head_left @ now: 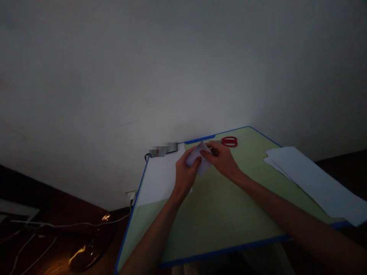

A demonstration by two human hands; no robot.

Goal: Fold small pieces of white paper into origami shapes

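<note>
A small folded piece of white paper (204,167), roughly diamond-shaped, is held above the far middle of the table. My left hand (185,170) grips its left side, the thumb lying across the front. On the right side my right hand (222,158) pinches the same paper with thumb and fingers. The fingers behind the paper are partly hidden. Just beyond my right hand lies a pair of scissors (229,141) with red handles, its blades partly covered by the hand.
The light green table (212,214) has a blue edge and stands against a grey wall. White sheets (312,179) overhang its right side. Another white sheet (157,183) lies at left, near a phone-like device (172,147). White cables (86,224) run on the left.
</note>
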